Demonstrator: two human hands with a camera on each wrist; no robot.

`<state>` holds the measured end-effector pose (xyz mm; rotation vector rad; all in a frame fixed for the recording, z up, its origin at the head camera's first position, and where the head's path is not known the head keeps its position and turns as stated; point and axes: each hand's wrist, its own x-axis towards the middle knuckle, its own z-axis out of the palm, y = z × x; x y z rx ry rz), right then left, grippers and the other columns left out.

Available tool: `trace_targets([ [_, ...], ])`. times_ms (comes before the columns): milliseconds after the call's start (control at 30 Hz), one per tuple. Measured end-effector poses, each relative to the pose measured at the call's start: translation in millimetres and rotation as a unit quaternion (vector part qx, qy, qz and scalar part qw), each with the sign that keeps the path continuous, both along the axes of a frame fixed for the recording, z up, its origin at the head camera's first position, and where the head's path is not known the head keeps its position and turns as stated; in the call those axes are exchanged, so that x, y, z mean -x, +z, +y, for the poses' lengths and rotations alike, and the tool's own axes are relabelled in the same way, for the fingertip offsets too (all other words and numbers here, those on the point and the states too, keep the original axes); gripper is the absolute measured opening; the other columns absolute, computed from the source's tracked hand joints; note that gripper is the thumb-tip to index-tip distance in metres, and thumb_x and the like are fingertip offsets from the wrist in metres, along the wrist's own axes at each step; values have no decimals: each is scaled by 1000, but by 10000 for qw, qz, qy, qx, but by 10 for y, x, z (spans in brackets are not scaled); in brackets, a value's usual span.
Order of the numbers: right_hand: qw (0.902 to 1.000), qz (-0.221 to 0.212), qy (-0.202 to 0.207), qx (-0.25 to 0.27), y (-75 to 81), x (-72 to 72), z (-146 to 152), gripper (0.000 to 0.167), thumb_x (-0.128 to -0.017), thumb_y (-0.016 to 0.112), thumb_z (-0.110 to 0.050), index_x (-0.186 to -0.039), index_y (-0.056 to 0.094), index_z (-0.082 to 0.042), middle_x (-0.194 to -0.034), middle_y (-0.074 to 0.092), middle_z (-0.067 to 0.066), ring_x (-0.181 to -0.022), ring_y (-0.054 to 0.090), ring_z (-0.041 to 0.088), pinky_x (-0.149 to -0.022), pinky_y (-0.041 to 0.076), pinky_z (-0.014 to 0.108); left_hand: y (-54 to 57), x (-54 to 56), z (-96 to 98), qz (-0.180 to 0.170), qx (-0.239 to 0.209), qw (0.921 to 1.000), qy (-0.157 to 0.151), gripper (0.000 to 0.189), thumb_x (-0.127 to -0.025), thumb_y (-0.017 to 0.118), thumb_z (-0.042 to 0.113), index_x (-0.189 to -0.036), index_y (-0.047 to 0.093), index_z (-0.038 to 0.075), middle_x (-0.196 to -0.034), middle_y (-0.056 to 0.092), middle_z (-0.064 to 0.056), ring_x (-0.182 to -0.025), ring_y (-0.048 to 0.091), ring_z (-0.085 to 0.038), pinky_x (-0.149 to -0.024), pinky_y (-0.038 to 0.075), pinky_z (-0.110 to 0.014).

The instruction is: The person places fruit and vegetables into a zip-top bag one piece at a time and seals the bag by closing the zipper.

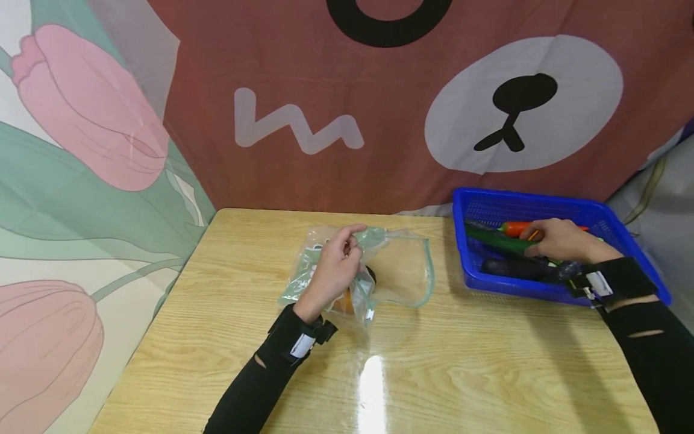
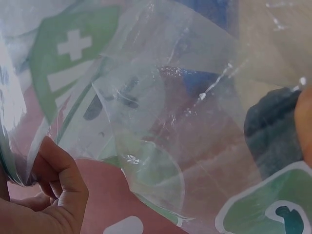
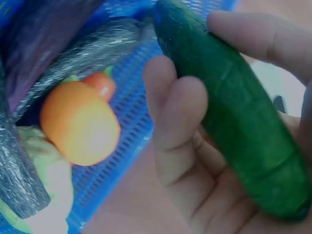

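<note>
Cucumber (image 3: 234, 107) is lying in the right hand's (image 1: 561, 240) grip over the blue basket (image 1: 460, 241), frame right; the left hand (image 1: 332, 271) is pinching the zip bag's (image 1: 303, 274) edge, centre. Smoothness could cause slipping; limpness, the bag's closing.

Kinds, counted
Two bare hands (image 1: 336, 265) (image 1: 561, 241), one pale wood-grain table (image 1: 190, 337), one blue perforated plastic basket (image 1: 504, 286), one clear green-edged plastic bag (image 1: 362, 292) and one held green cucumber (image 3: 239, 107) are seen.

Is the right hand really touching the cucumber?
Touching. The right wrist view shows it: the right hand holds the cucumber, with fingers against both its sides.
</note>
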<state>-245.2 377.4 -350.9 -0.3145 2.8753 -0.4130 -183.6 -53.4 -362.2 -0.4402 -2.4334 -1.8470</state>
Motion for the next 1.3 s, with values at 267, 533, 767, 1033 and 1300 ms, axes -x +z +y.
trace_targets([
  [267,9982,513,-313,-88,282,-331,-32,47,-83,68,-37,-114,61,-2,-111,60,27,-88,60,35,-58,47,36,-13,9,13,16,-51,10000,-51,41,-91,41,3,-131,51,6,-79,41,-3,-63,57,-18,-57,52,-27],
  [533,9954,915,-293,-2,475,-600,-94,41,-83,70,-35,-113,63,-7,-108,63,22,-84,61,32,-55,42,30,-21,18,32,58,-17,10000,45,40,-91,42,3,-129,53,10,-78,41,-3,-61,57,-16,-55,50,-26],
  [767,9944,1045,-115,91,618,-866,-284,34,-79,76,-25,-108,66,-12,-102,64,14,-77,59,14,-51,42,26,-18,26,57,50,-23,10000,31,41,-91,43,1,-130,52,8,-79,42,-3,-61,56,-18,-54,49,-25],
  [1033,9861,1462,785,53,740,-1063,-471,35,-69,84,-23,-99,67,-28,-99,65,-7,-80,49,-5,-60,45,20,104,-36,64,-60,-50,10000,39,41,-92,42,-3,-131,51,2,-77,39,-2,-66,59,-31,-55,47,-20],
  [1300,9775,1092,1583,863,617,-982,-914,29,-76,78,-21,-100,65,-29,-89,61,-11,-59,45,-2,-48,40,19,359,-213,67,-27,71,10000,5,39,-91,40,-4,-129,51,-3,-77,38,-3,-67,58,-33,-57,47,-19],
])
